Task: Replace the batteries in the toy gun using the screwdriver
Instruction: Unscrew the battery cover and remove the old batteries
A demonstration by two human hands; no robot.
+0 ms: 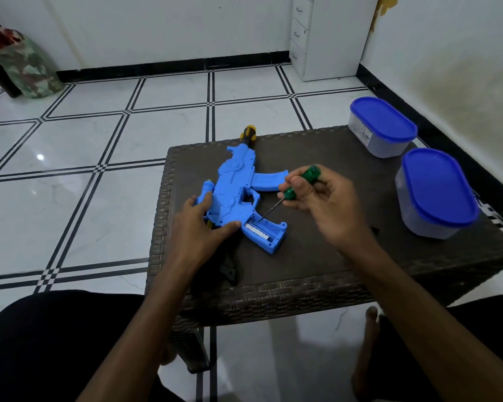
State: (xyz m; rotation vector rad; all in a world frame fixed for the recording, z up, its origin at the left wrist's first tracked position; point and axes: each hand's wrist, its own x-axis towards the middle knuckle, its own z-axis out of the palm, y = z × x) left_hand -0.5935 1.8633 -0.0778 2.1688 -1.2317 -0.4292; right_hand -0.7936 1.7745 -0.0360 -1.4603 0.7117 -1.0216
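Observation:
A blue toy gun point(238, 184) lies flat on the dark woven table point(317, 256), its black-and-yellow muzzle pointing away from me. The battery compartment point(262, 229) in its grip is uncovered, and a white battery shows inside. My left hand point(204, 224) presses down on the gun's rear end, fingers spread. My right hand point(323, 204) holds a green-handled screwdriver point(301, 182), with the metal tip reaching into the uncovered compartment. A small dark piece point(230, 271) lies on the table near my left wrist; what it is I cannot tell.
Two clear tubs with blue lids stand on the table's right side, one at the far corner point(382, 127), one nearer point(437, 192). A white drawer cabinet point(323, 36) stands by the far wall. My knees and a bare foot point(366, 352) sit below the table edge.

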